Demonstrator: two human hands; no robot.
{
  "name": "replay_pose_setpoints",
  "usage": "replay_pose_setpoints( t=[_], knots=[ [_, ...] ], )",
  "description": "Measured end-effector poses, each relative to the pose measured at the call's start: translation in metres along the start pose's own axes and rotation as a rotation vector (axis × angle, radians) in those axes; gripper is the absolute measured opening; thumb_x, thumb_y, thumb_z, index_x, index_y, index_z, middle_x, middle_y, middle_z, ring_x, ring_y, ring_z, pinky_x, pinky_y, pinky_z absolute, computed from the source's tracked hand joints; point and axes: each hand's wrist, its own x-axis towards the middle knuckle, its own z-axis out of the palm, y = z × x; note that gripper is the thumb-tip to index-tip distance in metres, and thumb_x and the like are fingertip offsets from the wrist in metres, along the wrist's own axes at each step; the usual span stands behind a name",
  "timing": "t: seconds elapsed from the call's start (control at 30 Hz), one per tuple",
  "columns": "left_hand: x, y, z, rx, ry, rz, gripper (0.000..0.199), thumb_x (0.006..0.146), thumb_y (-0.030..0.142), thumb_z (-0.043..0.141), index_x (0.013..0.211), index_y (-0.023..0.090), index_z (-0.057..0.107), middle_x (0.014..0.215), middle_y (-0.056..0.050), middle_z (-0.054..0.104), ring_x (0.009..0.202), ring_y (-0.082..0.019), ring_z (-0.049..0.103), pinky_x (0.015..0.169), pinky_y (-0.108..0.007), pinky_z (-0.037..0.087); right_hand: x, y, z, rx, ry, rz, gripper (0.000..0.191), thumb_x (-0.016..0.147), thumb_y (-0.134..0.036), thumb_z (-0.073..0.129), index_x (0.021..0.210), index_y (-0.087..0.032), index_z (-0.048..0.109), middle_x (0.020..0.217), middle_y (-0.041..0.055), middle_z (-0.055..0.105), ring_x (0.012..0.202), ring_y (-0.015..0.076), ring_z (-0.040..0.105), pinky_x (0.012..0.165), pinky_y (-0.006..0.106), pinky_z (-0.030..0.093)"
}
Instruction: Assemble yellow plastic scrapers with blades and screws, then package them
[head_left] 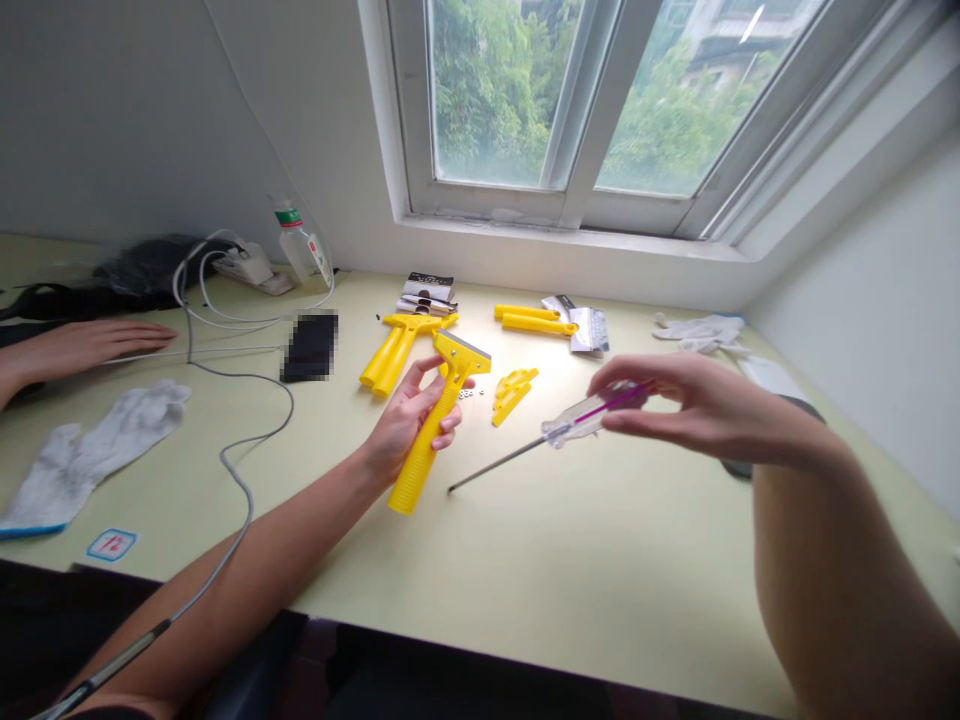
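My left hand (409,420) is closed round a yellow scraper (424,455), its wide head up and its ribbed handle slanting down toward me. Two screws show on the scraper's head. My right hand (675,400) grips a screwdriver (574,415) by its clear and purple handle, the shaft pointing down and left. The screwdriver's tip is apart from the scraper, low and right of its handle. Just beyond my left hand are small screws or nuts (466,394) and a few yellow plastic pieces (513,394). More yellow scrapers (394,355) lie behind.
Yellow handles (534,319) and packets (590,330) lie near the window. White gloves (101,450) are at left, another pair (697,332) at right. A bottle (300,245), a dark phone-like block (310,346) and a cable (247,490) are at left. Another person's hand (112,338) rests there.
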Motion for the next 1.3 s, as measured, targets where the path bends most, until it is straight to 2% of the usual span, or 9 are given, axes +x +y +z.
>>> replay_pose_setpoints(
  t=[0.1, 0.2, 0.3, 0.43, 0.57, 0.8, 1.03, 1.17, 1.3],
  knots=[
    [0.000, -0.001, 0.001, 0.010, 0.020, 0.003, 0.034, 0.089, 0.026, 0.061, 0.121, 0.033, 0.050, 0.106, -0.006, 0.065, 0.050, -0.006, 0.050, 0.038, -0.014, 0.037, -0.008, 0.010, -0.011, 0.219, 0.417, -0.080, 0.019, 0.085, -0.039, 0.066, 0.092, -0.021, 0.066, 0.065, 0.0001, 0.063, 0.046, 0.0116, 0.055, 0.041, 0.024, 0.044],
    [-0.002, -0.002, 0.003, 0.024, 0.031, -0.023, 0.033, 0.091, 0.024, 0.057, 0.122, 0.035, 0.053, 0.100, -0.005, 0.068, 0.051, -0.008, 0.053, 0.038, -0.015, 0.037, -0.004, 0.021, -0.010, 0.402, 0.838, -0.230, 0.021, 0.084, -0.040, 0.068, 0.084, -0.019, 0.065, 0.053, -0.0024, 0.057, 0.034, 0.0109, 0.048, 0.029, 0.024, 0.034],
    [-0.004, -0.003, 0.005, 0.025, 0.060, -0.081, 0.030, 0.094, 0.027, 0.052, 0.122, 0.037, 0.055, 0.095, -0.004, 0.070, 0.057, -0.012, 0.059, 0.041, -0.016, 0.038, 0.007, 0.027, -0.007, 0.540, 1.065, -0.383, 0.028, 0.082, -0.045, 0.070, 0.083, -0.018, 0.063, 0.050, -0.0034, 0.055, 0.036, 0.0143, 0.053, 0.029, 0.026, 0.037],
    [-0.006, -0.006, 0.007, 0.018, 0.067, -0.108, 0.028, 0.096, 0.030, 0.047, 0.123, 0.035, 0.055, 0.096, -0.004, 0.070, 0.063, -0.013, 0.062, 0.044, -0.015, 0.040, 0.019, 0.027, -0.002, 0.583, 1.056, -0.414, 0.033, 0.082, -0.049, 0.069, 0.089, -0.018, 0.059, 0.055, -0.0042, 0.056, 0.042, 0.0143, 0.057, 0.034, 0.027, 0.042],
    [-0.006, -0.008, 0.007, 0.011, 0.039, -0.108, 0.030, 0.095, 0.029, 0.049, 0.124, 0.038, 0.053, 0.094, -0.004, 0.070, 0.056, -0.011, 0.058, 0.041, -0.015, 0.039, 0.023, 0.025, 0.004, 0.596, 1.065, -0.408, 0.034, 0.084, -0.053, 0.065, 0.090, -0.020, 0.056, 0.055, -0.0048, 0.054, 0.043, 0.0137, 0.055, 0.037, 0.028, 0.042],
    [-0.006, -0.009, 0.006, -0.104, 0.037, -0.137, 0.036, 0.092, 0.030, 0.053, 0.125, 0.046, 0.052, 0.094, -0.005, 0.068, 0.050, -0.013, 0.058, 0.034, -0.018, 0.036, 0.025, 0.023, 0.011, 0.551, 1.048, -0.309, 0.038, 0.081, -0.058, 0.065, 0.090, -0.023, 0.056, 0.056, -0.0039, 0.055, 0.045, 0.0144, 0.054, 0.041, 0.030, 0.042],
    [-0.007, -0.008, 0.006, -0.073, 0.110, -0.126, 0.040, 0.091, 0.031, 0.054, 0.127, 0.047, 0.050, 0.095, -0.004, 0.069, 0.057, -0.016, 0.062, 0.036, -0.018, 0.037, 0.028, 0.026, 0.013, 0.586, 1.041, -0.343, 0.030, 0.085, -0.051, 0.063, 0.089, -0.022, 0.058, 0.057, -0.0030, 0.055, 0.044, 0.0151, 0.053, 0.039, 0.031, 0.040],
    [-0.007, -0.007, 0.008, -0.054, 0.089, -0.132, 0.036, 0.092, 0.027, 0.054, 0.124, 0.044, 0.053, 0.094, -0.003, 0.068, 0.055, -0.015, 0.060, 0.037, -0.017, 0.036, 0.028, 0.028, 0.011, 0.566, 1.080, -0.333, 0.034, 0.082, -0.054, 0.066, 0.088, -0.021, 0.057, 0.057, -0.0032, 0.053, 0.045, 0.0148, 0.055, 0.039, 0.030, 0.038],
    [-0.007, -0.008, 0.009, -0.035, 0.015, -0.110, 0.031, 0.089, 0.024, 0.060, 0.117, 0.034, 0.054, 0.100, -0.005, 0.066, 0.049, -0.008, 0.053, 0.036, -0.015, 0.035, 0.029, 0.026, 0.010, 0.578, 1.123, -0.359, 0.040, 0.079, -0.059, 0.067, 0.088, -0.021, 0.056, 0.055, -0.0049, 0.052, 0.042, 0.0147, 0.054, 0.036, 0.029, 0.038]
  ],
)
